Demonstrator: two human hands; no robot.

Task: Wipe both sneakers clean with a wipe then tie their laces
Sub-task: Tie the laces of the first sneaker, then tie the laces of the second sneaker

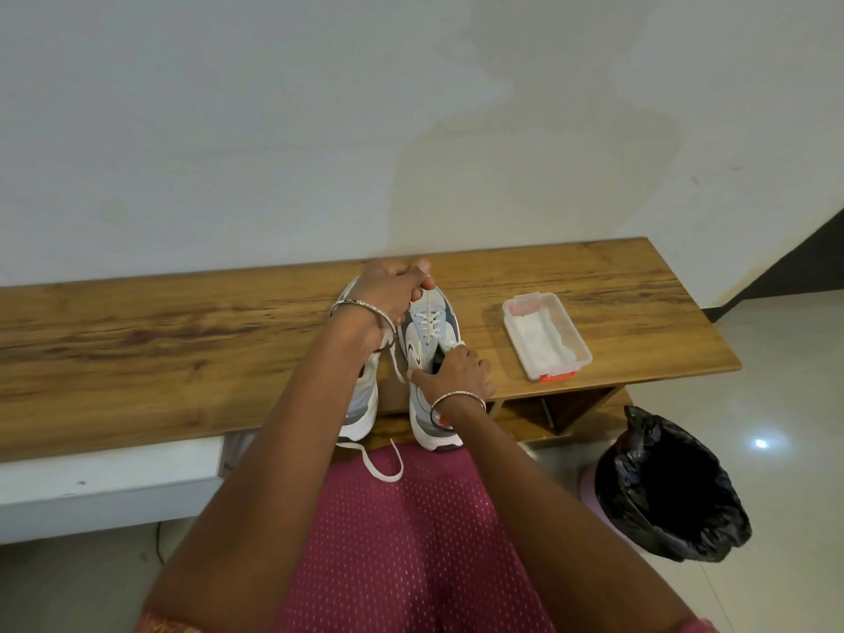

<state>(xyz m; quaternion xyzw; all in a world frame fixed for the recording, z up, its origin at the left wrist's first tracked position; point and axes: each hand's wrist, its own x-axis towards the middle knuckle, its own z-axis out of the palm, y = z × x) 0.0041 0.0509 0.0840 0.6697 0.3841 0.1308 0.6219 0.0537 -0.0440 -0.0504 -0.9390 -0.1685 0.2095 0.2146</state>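
Tying is midway, I judge: my left grip [392, 290] pinches the white lace [428, 300] of the right grey-and-white sneaker [418, 344], right grip [452, 374] clasps its collar; left sneaker [365, 404] untied.

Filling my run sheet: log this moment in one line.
step: tying | left hand: pinches lace | right hand: holds right sneaker | left sneaker: untied

- bench top [182, 340]: brown wood-grain board, smooth, low satin sheen.
- right sneaker [424, 344], left sneaker [363, 404]: smooth white and grey panels, leather-like, matt; rubbery white soles.
- laces [431, 319]: flat white woven cloth.
- tub [580, 354]: cloudy clear plastic; soft white wipes [541, 340] inside.
- bin liner [657, 486]: thin black plastic, crinkled, glossy.
- floor [776, 381]: pale tiles, polished, mirroring a light.
- wall [319, 130]: matt paint, blotchy.
- bangles [361, 304]: thin bright metal.
- garment [411, 541]: maroon cloth, dotted.
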